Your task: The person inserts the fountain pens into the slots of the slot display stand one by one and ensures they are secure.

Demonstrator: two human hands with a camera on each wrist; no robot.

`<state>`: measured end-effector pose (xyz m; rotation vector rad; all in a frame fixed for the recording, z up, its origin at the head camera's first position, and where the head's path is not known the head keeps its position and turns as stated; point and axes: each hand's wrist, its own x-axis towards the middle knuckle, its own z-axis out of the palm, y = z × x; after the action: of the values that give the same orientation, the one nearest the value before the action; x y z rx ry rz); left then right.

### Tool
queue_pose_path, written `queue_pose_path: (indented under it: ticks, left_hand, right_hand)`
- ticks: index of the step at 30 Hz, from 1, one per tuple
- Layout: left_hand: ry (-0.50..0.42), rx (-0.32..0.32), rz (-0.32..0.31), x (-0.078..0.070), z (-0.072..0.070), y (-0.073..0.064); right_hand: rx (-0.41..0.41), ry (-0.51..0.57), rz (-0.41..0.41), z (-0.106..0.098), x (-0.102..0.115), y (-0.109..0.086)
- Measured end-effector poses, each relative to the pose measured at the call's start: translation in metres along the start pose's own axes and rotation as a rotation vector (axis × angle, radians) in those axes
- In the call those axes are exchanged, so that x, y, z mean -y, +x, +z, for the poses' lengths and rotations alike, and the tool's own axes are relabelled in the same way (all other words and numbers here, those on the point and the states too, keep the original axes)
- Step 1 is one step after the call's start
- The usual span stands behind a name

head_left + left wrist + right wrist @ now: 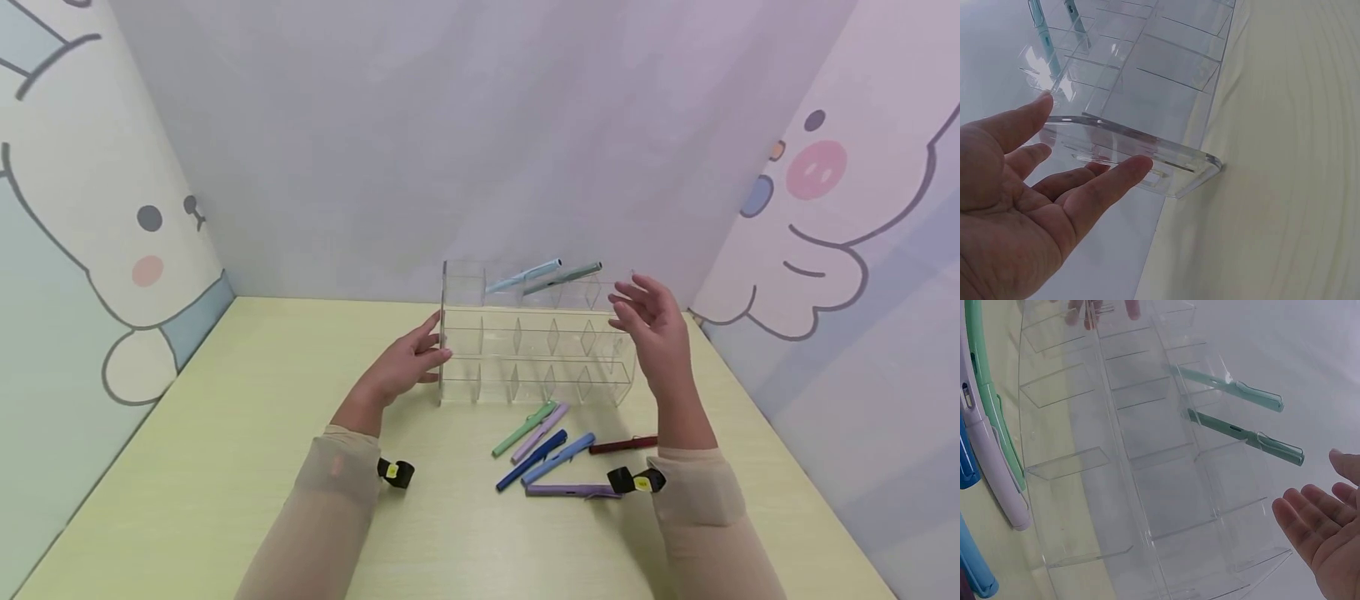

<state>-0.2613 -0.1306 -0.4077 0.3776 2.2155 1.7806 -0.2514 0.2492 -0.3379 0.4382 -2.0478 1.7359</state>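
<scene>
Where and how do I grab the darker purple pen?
Probably by the middle of its barrel, from above, pinching across its near and far sides: the darker purple pen lies flat and crosswise, and its left end nearly meets the medium-blue pen.

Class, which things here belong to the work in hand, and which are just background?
Likely in use: clear compartmented rack, light blue pen, dark green pen, light green pen, lilac pen, navy pen, mid-blue pen, maroon pen, purple pen.

Background: cartoon-print walls, table.
</scene>
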Motion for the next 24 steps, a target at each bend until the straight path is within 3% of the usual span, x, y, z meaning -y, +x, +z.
queue_pose_path:
  ticks: [10, 24]
  left_hand:
    - [-0.008, -0.004, -0.003, -0.001, -0.002, -0.001]
    - [-0.015, 0.008, 0.003, 0.004, -0.003, 0.002]
  right_hand:
    - [0.053, -0.002, -0.011, -0.011, 0.003, -0.010]
    - [0.101, -0.094, 0.014, -0.028, 0.004, -0.019]
